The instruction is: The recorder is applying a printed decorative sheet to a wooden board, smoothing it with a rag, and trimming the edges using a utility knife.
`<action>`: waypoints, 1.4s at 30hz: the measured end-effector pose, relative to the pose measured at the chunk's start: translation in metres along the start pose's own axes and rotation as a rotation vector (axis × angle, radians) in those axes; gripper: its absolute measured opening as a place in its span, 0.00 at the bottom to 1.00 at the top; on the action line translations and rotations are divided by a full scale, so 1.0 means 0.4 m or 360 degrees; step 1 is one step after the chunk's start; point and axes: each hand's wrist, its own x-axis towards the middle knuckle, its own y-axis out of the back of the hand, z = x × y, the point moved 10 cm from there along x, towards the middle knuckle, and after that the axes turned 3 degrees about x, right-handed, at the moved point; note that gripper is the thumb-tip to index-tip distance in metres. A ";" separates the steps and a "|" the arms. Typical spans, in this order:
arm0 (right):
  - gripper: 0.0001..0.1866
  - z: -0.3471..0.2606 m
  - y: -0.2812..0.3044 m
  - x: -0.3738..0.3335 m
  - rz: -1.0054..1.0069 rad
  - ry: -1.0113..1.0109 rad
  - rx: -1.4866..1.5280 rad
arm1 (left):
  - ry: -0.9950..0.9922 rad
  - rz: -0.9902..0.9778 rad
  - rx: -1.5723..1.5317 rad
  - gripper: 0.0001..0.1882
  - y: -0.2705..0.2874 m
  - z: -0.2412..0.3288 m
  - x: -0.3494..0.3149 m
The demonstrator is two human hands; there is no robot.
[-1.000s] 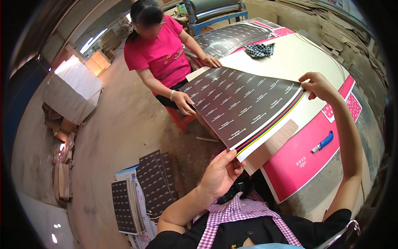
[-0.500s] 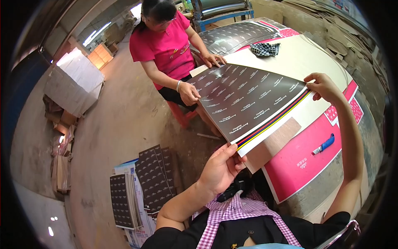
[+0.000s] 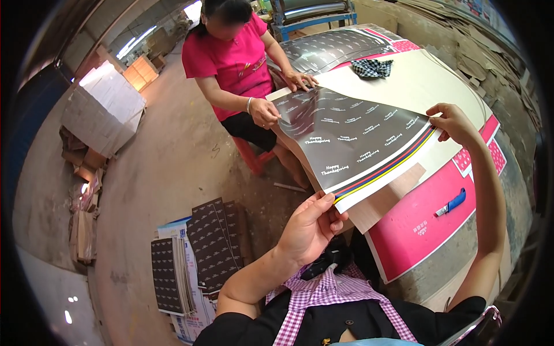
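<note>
A dark grey printed sheet, with rows of white lettering and coloured stripes along its white near edge, spans the gap between me and a co-worker. My left hand pinches its near left corner between thumb and fingers. At its right corner, my right hand grips the edge the same way. The sheet bows and lifts between us. Across from me, the co-worker's hands are at the far left edge, one pinching a corner and one pressing down. Under the sheet, a brown board sticks out toward me.
A large cream sheet covers much of the table, with a checked cloth on it. A blue-handled cutter knife lies on pink printed sheets. Stacked dark printed pieces stand low at left. Behind is a blue-framed roller machine.
The sheet's left part has lifted and curved upward, and its near left corner has shifted slightly right with my left hand. The co-worker's pinching hand has risen a little.
</note>
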 end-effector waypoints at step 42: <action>0.14 -0.016 0.005 0.026 0.0036 0.0205 0.0863 | -0.0199 -0.0090 0.0064 0.12 -0.033 0.124 0.030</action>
